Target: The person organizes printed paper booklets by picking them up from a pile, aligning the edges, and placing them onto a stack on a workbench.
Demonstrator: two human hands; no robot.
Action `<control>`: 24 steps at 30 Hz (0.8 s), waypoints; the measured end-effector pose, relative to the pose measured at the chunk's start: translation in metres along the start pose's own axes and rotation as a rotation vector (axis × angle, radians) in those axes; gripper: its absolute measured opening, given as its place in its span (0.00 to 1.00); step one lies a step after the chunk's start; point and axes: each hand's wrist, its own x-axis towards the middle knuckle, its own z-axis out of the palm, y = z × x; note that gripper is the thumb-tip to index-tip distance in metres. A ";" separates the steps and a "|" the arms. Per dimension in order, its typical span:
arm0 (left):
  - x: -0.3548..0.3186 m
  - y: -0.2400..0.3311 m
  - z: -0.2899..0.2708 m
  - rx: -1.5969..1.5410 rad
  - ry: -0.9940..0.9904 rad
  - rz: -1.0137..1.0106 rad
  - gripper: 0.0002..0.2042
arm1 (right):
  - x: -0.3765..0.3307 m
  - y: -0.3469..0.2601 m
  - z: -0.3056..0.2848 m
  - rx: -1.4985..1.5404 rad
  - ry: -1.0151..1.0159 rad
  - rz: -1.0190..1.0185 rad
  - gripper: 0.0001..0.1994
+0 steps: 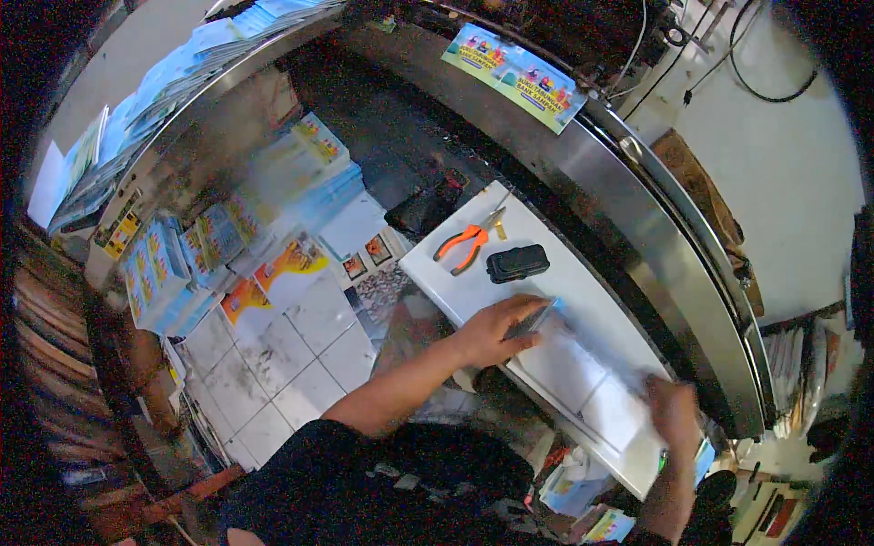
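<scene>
A stack of white paper sheets or booklets (574,373), blurred in places, lies on a narrow white board (428,264). My left hand (501,332) grips the stack's far left end, its thumb and fingers closed around the edge, where a bit of blue shows. My right hand (672,414) is at the opposite end of the stack, beside the board's right edge. Motion smears its fingers, so whether it holds anything is unclear. Beyond my left hand, orange-handled pliers (464,247) and a small black case (517,264) rest on the board.
Piles of colourful booklets (159,268) stand on the white tiled surface (273,364) at left. More bluish booklets (173,82) line a metal ledge at the far left. A curved metal rail (628,200) runs beyond the board, with a printed sheet (514,77) on it.
</scene>
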 end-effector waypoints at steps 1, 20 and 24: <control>0.000 -0.001 0.001 -0.026 0.016 -0.007 0.31 | 0.007 0.024 -0.026 0.235 0.177 0.141 0.13; 0.002 -0.005 0.000 -0.139 0.033 -0.043 0.25 | 0.032 0.005 0.065 0.312 0.229 -0.076 0.26; 0.004 -0.004 -0.002 -0.084 0.009 -0.047 0.26 | -0.027 -0.039 0.072 0.146 -0.096 -0.138 0.42</control>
